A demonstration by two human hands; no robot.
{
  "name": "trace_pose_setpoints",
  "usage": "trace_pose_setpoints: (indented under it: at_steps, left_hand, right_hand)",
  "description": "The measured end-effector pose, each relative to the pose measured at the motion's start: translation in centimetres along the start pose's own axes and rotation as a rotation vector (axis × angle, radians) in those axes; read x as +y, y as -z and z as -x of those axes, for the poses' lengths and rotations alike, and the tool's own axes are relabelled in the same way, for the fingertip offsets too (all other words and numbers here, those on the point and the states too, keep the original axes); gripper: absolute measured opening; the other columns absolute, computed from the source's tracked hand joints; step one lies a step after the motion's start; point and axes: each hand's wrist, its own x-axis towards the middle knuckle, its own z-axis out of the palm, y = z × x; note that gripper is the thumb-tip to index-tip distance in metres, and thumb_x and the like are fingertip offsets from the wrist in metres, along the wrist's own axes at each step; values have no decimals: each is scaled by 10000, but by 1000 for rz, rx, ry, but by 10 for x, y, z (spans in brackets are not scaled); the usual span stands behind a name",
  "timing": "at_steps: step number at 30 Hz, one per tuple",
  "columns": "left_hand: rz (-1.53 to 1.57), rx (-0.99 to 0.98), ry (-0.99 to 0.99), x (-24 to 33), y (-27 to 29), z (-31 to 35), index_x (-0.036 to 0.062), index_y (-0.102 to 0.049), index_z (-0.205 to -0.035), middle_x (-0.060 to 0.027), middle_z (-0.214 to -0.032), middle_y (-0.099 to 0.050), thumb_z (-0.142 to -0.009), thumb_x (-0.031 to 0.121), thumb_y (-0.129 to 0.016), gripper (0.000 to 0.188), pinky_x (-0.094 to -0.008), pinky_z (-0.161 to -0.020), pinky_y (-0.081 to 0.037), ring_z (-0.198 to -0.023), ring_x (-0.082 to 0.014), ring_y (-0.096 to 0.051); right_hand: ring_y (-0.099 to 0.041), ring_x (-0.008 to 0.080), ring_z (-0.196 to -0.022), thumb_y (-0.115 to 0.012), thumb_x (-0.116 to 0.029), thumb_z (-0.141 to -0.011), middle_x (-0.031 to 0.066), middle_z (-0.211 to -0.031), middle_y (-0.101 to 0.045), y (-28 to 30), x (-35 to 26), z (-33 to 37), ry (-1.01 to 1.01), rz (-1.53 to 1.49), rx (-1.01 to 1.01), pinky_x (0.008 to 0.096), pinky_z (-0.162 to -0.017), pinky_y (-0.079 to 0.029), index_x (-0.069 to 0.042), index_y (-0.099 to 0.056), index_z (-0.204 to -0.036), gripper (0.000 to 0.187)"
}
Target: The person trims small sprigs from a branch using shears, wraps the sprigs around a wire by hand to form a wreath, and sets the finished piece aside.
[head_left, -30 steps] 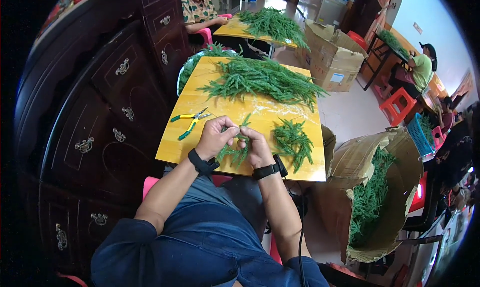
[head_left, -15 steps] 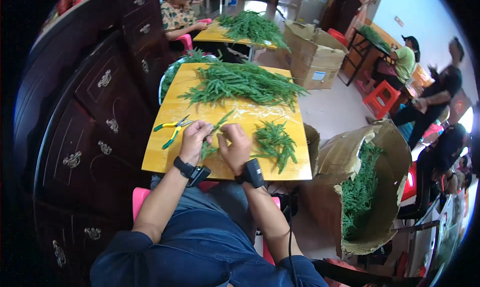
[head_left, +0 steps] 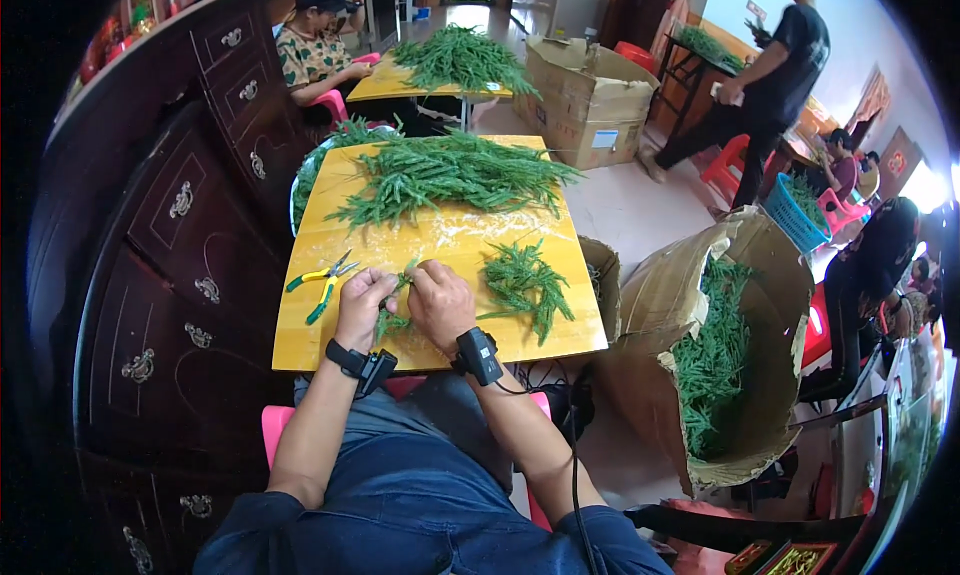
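Over the front part of a yellow table (head_left: 390, 247), both hands are closed and close together on one green sprig (head_left: 392, 321). My left hand (head_left: 362, 303) pinches it between thumb and fingers, and leafy ends hang below. My right hand (head_left: 440, 303) has its fingers curled at the sprig's upper part, which they largely hide. Left of my left hand lie pliers (head_left: 322, 284) with yellow-green handles, jaws spread. A small bunch of green sprigs (head_left: 525, 283) rests right of my right hand. Across the table's far half spreads a large heap of sprigs (head_left: 455, 180).
A torn cardboard box (head_left: 665, 325) with greenery stands right of the table. Dark drawers (head_left: 150, 275) line the left. Farther off are a second yellow table (head_left: 385, 83), another carton (head_left: 590, 115), a seated person (head_left: 320, 50), a walking person (head_left: 775, 70) and a blue basket (head_left: 793, 215).
My hands have drawn closer together, the right one now covering the sprig's upper part. The view has shifted slightly. The person at the right has walked farther into the room.
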Motion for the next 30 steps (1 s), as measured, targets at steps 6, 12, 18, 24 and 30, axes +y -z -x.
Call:
trace_pose_setpoints:
  at_steps: [6,12,18,24,30]
  left_hand:
    - [-40,-28,24,2,6,0,68,-558,-799,-7,-711,-555,-910,94,-589,118,-212,-542,-424,-564,-90,-517]
    - [-4,-18,38,0,8,0,54,-574,-800,-9,-702,-565,-910,80,-594,114,-212,-552,-424,-570,-89,-523]
    - [0,-17,56,0,11,0,49,-584,-798,-8,-700,-571,-909,67,-596,112,-212,-555,-425,-572,-87,-524]
    - [-28,-14,71,-3,16,4,50,-587,-803,-2,-708,-572,-908,73,-598,108,-205,-546,-423,-571,-80,-521]
    - [-36,-75,150,6,28,2,50,-588,-832,6,-720,-576,-914,88,-594,90,-187,-536,-411,-572,-61,-514]
  right_hand:
    - [-606,287,-849,-633,-67,-723,96,-953,-598,-2,0,2,-9,11,-64,392,-736,-503,-60,-594,-966,246]
    - [-614,275,-843,-629,-70,-725,86,-937,-605,-3,-2,2,-4,38,-50,385,-715,-507,-69,-606,-968,244]
    - [-630,271,-780,-628,-75,-728,76,-890,-614,-6,-4,3,6,50,-19,381,-658,-516,-82,-632,-950,222]
    - [-633,277,-754,-615,-102,-765,104,-857,-610,-8,1,8,-57,51,-214,390,-645,-518,-75,-635,-959,197]
    - [-634,174,-765,-603,-166,-860,80,-891,-643,-7,20,6,-256,-466,-538,312,-687,-513,-57,-625,-999,178]
